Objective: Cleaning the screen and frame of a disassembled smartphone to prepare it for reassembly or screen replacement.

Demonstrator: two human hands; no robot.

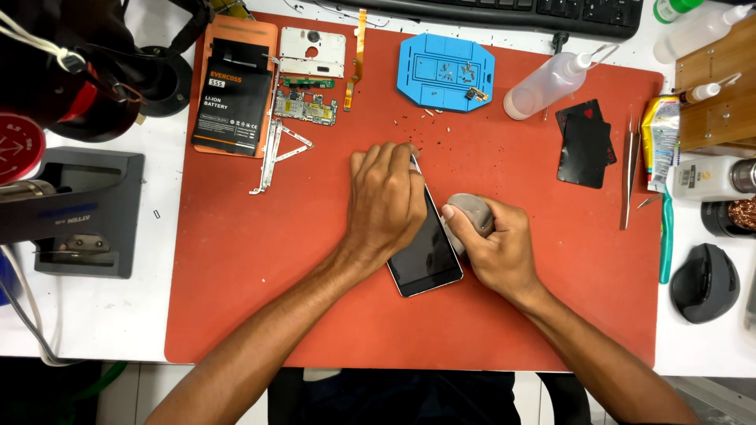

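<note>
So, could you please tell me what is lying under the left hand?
The left hand presses on the upper end of a black-screened phone lying on the orange rubber mat; that end is covered.

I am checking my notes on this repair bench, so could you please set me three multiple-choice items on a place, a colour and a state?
1. Where does the blue screw tray lie?
A. top of the mat
B. under the phone
C. off the table

2. What colour is the mat?
A. green
B. orange-red
C. grey

3. How does the phone lie?
A. upright
B. dark screen up
C. inside a box

Answers:
1 A, it sits near the far edge, beside the squeeze bottle.
2 B, it shows orange-red all around.
3 B, flat under the left hand, with the right hand alongside.
</note>
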